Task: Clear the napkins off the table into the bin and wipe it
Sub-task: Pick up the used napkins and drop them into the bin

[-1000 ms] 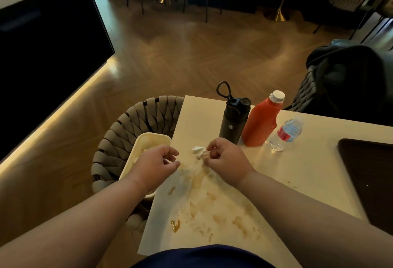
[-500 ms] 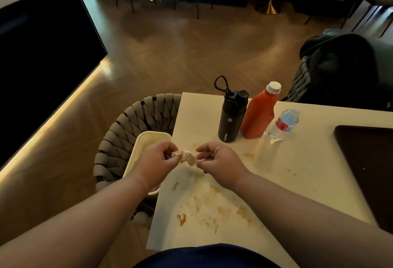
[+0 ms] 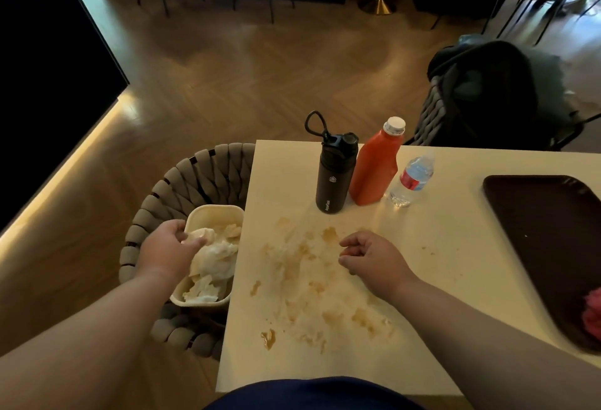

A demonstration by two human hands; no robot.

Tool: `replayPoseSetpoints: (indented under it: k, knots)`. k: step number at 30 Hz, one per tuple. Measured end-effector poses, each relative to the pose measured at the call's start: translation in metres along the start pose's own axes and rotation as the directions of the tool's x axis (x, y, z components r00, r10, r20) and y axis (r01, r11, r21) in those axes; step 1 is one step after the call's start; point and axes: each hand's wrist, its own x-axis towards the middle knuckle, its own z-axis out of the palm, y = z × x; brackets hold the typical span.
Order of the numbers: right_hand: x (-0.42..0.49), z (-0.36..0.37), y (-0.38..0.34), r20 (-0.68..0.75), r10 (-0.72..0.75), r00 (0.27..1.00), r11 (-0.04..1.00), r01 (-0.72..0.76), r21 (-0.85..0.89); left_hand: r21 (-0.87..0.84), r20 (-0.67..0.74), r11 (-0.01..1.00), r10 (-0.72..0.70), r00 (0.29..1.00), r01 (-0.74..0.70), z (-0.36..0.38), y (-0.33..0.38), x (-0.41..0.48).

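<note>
While the crumpled napkins (image 3: 213,258) already lie heaped in the cream bin (image 3: 214,211), which sits on the woven chair (image 3: 195,178) just beside the desk (image 3: 455,247), I judge the clearing part almost done. My left hand (image 3: 166,247) is over the bin with its fingers (image 3: 195,240) closed on a wad of napkin at the top of the heap. My right hand (image 3: 374,256) rests on the desk, fingers loosely curled and holding nothing. I see no napkin on the desk. The brown sauce smears (image 3: 309,279) are spread widely, so the wiping is not yet done. A pink cloth (image 3: 592,312) lies on the dark tray (image 3: 536,230), perhaps for this.
</note>
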Motion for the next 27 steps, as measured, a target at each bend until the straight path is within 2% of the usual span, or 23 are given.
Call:
replayPoseSetpoints:
  k: [4, 9, 14, 18, 21, 27]
  knots:
    - [-0.002, -0.003, 0.004, -0.009, 0.014, 1.000, 1.000, -0.014, 0.021, 0.058, 0.097, 0.998, -0.005, 0.995, -0.001, 0.002, 0.007, -0.001]
    - [-0.003, -0.008, 0.002, -0.013, -0.013, 1.000, 0.998, 0.012, -0.069, 0.120, 0.146, 0.977, 0.161, 0.976, -0.179, 0.015, 0.041, -0.021]
    - [-0.006, -0.016, 0.002, -0.006, -0.056, 0.998, 0.980, 0.054, -0.190, 0.052, 0.269, 0.935, 0.326, 0.906, -0.352, 0.032, 0.086, -0.050]
    - [-0.011, -0.035, -0.001, -0.003, -0.106, 0.994, 0.966, 0.102, -0.236, 0.077, 0.368, 0.893, 0.388, 0.845, -0.443, 0.043, 0.119, -0.069]
    - [-0.013, -0.049, -0.005, -0.023, -0.128, 0.992, 0.958, 0.117, -0.263, 0.070, 0.380, 0.875, 0.421, 0.824, -0.479, 0.050, 0.137, -0.078]
    - [-0.020, -0.063, -0.012, -0.071, -0.149, 0.986, 0.957, 0.126, -0.261, 0.057, 0.346, 0.873, 0.438, 0.830, -0.484, 0.058, 0.152, -0.086]
